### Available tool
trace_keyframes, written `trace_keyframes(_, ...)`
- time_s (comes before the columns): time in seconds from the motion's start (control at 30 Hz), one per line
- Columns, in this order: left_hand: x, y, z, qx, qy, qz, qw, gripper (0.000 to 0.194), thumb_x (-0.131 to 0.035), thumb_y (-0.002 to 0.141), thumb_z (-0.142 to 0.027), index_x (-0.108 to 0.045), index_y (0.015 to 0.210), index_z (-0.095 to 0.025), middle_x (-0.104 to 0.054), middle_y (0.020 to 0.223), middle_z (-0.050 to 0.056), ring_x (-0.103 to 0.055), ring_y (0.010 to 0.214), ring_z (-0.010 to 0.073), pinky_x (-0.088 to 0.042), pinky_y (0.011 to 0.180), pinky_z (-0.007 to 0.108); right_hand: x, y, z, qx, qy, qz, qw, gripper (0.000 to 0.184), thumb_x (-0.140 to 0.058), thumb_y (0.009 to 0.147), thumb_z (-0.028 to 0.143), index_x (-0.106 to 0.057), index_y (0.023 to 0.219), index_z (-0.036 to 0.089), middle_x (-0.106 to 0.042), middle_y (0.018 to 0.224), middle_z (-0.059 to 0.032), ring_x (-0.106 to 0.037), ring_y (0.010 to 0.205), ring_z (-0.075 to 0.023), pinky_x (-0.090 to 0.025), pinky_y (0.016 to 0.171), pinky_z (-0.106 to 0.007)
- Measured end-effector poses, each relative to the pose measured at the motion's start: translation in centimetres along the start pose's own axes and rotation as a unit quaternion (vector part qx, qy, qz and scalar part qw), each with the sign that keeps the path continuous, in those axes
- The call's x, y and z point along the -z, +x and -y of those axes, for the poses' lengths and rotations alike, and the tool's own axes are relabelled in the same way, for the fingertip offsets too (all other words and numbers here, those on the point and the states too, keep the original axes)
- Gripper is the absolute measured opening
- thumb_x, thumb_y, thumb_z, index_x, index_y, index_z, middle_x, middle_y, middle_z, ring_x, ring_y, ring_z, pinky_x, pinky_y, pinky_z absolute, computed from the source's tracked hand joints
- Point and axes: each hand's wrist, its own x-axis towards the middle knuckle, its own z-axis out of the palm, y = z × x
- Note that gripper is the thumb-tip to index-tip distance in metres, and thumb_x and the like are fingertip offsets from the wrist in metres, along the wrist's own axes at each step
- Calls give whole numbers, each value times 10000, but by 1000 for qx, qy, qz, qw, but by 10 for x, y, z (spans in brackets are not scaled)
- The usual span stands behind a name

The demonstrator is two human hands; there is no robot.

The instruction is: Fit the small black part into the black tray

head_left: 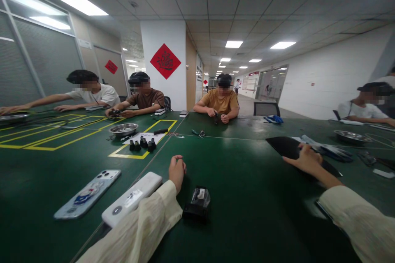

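My left hand (pixel 177 172) rests on the green table with its fingers loosely curled; I see nothing in it. Just to its right sits a small black object (pixel 196 211) with clear plastic and a white label on top. A white power bank (pixel 132 199) lies by my left forearm, and a phone in a pictured case (pixel 88 195) is farther left. My right hand (pixel 305 161) grips a thin black pad (pixel 282 148) at the right, thumb across its near face. Part of the pad is hidden behind the hand.
Several black cylindrical parts (pixel 143 144) stand on a paper inside yellow tape, near a metal bowl (pixel 124 129). Gloves (pixel 327 148) lie behind the pad. A second bowl (pixel 351 136) is at far right. A screwdriver (pixel 197 133) lies mid-table. Several people sit around the table.
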Motion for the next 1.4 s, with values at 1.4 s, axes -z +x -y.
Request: trace_keyframes(1.4,-3,-12,-13,-134,2,127,983,355,-406,800,-452,-360,550,-204,-344,410,-35,-330,391,108,-281,411,215,26,-194,195,255,138,31,957,713,-666,524,585,-435,1059,175,-573,933,-117,-533,928,-321,-278,899,-505)
